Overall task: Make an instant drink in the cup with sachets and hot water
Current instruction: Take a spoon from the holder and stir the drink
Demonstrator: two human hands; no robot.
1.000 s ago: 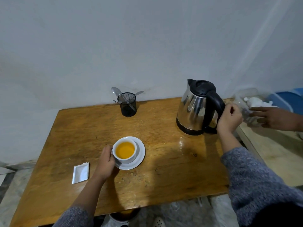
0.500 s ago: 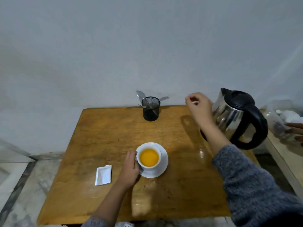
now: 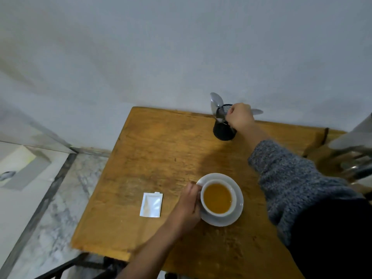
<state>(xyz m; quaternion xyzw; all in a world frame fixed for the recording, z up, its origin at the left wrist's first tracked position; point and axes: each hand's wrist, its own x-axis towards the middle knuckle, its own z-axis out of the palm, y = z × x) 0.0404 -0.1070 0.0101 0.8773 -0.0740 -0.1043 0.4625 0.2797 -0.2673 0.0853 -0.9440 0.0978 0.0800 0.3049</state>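
Note:
A white cup (image 3: 218,198) full of orange-brown drink stands on a white saucer (image 3: 237,210) on the wooden table (image 3: 161,150). My left hand (image 3: 190,204) grips the cup's left side. At the table's back edge stands a black mesh holder (image 3: 223,132) with spoons (image 3: 216,100) in it. My right hand (image 3: 239,117) is over the holder, its fingers closed around a spoon handle. An opened white sachet (image 3: 151,204) lies flat to the left of the cup.
The steel kettle (image 3: 354,146) shows blurred at the right edge of the frame. A white wall rises right behind the table. Marble floor and a dark strip lie to the left, below the table's left edge.
My right hand left the kettle handle and travelled left to the spoon holder. My view swung to the right and downward, pushing the kettle to the frame's edge. My left hand stayed on the cup.

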